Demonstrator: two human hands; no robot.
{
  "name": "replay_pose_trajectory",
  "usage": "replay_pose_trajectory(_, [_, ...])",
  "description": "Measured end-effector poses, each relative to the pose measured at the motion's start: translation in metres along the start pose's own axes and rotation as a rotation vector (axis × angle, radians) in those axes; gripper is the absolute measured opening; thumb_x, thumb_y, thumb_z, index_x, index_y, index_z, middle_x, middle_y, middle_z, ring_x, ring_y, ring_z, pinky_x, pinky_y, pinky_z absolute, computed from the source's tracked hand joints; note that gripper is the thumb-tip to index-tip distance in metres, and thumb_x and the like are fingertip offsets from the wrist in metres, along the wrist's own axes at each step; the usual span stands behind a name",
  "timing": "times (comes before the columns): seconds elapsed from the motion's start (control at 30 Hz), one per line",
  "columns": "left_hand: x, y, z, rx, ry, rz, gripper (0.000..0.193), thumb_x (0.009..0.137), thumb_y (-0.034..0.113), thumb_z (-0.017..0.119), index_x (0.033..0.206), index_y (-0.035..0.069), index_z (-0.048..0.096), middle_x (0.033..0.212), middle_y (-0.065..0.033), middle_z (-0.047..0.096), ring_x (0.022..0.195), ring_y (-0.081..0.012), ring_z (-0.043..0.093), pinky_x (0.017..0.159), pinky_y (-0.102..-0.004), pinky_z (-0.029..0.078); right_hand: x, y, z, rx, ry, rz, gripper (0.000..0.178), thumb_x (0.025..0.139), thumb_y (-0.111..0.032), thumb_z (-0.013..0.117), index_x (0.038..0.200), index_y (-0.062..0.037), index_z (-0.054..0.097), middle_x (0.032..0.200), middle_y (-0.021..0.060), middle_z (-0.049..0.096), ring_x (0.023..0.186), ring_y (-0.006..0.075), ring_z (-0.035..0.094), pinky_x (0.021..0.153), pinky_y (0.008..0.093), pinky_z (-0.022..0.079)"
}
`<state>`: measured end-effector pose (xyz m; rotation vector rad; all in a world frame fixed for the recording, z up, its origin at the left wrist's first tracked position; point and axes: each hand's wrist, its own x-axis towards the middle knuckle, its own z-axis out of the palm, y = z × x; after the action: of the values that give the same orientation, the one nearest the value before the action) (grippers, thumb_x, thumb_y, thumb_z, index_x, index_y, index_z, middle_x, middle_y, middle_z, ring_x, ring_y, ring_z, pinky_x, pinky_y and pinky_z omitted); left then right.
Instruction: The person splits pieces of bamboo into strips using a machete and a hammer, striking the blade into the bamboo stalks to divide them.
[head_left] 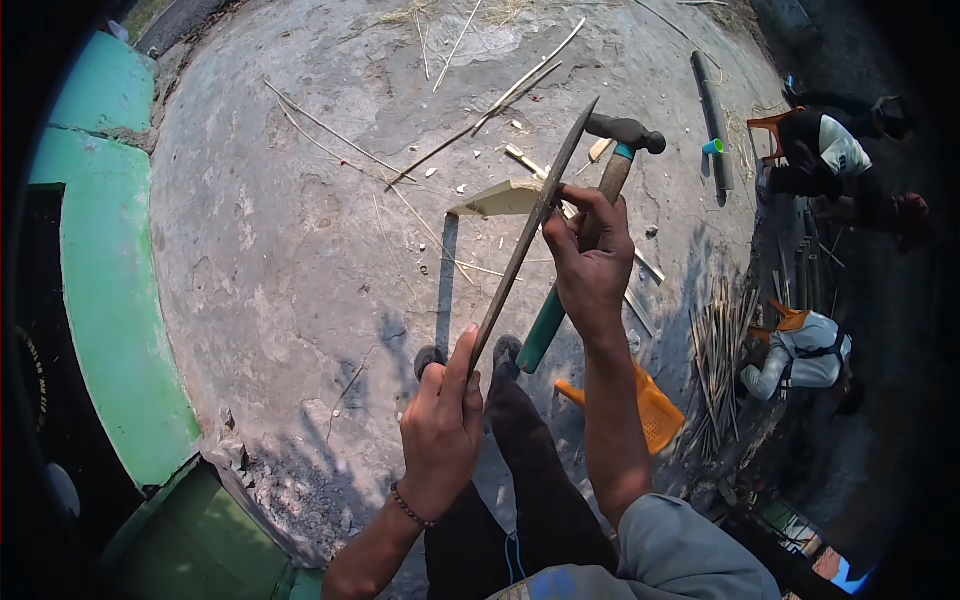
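My left hand (440, 432), with a beaded bracelet at the wrist, is closed around the lower end of a long, narrow dark blade (522, 250) that tapers to a point at the top. The index finger lies stretched along it. My right hand (594, 262) pinches the upper part of the blade between thumb and fingers. That same hand also grips a hammer (543, 331) with a green lower handle and a dark metal head, which points up beside the blade's tip. Behind the blade, a pale curved piece (500, 200) is partly hidden.
Thin split sticks (490, 110) lie scattered over the concrete ground (250, 250). An orange plastic chair (657, 410) stands by my right forearm, near a pile of sticks (722, 350). Two people (805, 350) sit at the right. A dark pole (712, 125) and a green-blue cup (713, 147) lie beyond.
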<state>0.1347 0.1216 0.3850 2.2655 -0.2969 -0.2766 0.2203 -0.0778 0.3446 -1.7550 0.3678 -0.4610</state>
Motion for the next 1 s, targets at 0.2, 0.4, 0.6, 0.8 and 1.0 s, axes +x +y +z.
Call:
replay_pose_trajectory(0.2, [-0.009,0.011,0.006,0.010,-0.017,-0.078,0.052,0.100,0.008,0.052,0.150,0.015,0.043,0.091,-0.0194,0.058,0.073,-0.0397,0.061,0.063,-0.0492,0.048,-0.007,0.000,0.012,-0.014,0.041,0.004,0.023,0.090,-0.011,0.075,0.112,-0.0100,0.070,0.094,0.0029,0.050,0.064,0.0053,0.047,0.055,0.0219,0.042])
replay_pose_trajectory(0.4, [-0.013,0.029,0.009,0.060,-0.002,-0.146,0.046,0.102,0.011,0.048,0.148,0.009,0.044,0.100,-0.0238,0.060,0.085,-0.0425,0.062,0.071,-0.0495,0.050,-0.009,-0.013,0.008,-0.096,-0.005,0.031,0.028,0.090,-0.017,0.075,0.116,-0.0098,0.068,0.094,0.0059,0.050,0.067,0.0090,0.049,0.057,0.0249,0.044])
replay_pose_trajectory(0.6, [-0.022,0.044,-0.004,0.115,-0.033,-0.190,0.053,0.099,0.010,0.051,0.151,0.015,0.041,0.093,-0.0201,0.059,0.077,-0.0413,0.062,0.066,-0.0506,0.050,-0.025,-0.025,-0.027,0.151,-0.008,0.249,0.032,0.093,-0.019,0.071,0.123,-0.0092,0.062,0.084,0.0059,0.055,0.061,0.0129,0.052,0.056,0.0283,0.045])
replay_pose_trajectory(0.8, [-0.031,0.042,-0.006,0.116,0.007,-0.149,0.049,0.100,0.011,0.048,0.149,0.013,0.043,0.094,-0.0205,0.059,0.080,-0.0423,0.062,0.069,-0.0513,0.049,-0.017,-0.049,-0.029,-0.264,-0.189,0.029,0.035,0.090,-0.019,0.074,0.124,-0.0133,0.065,0.093,0.0094,0.053,0.063,0.0144,0.052,0.058,0.0301,0.047])
replay_pose_trajectory(1.0, [-0.031,0.049,-0.009,0.125,-0.010,-0.163,0.047,0.102,0.014,0.047,0.148,0.012,0.043,0.095,-0.0212,0.060,0.082,-0.0428,0.062,0.070,-0.0510,0.049,-0.001,-0.046,-0.009,-0.202,-0.156,-0.096,0.032,0.085,-0.008,0.074,0.115,-0.0040,0.064,0.095,0.0166,0.054,0.069,0.0263,0.058,0.064,0.0366,0.049])
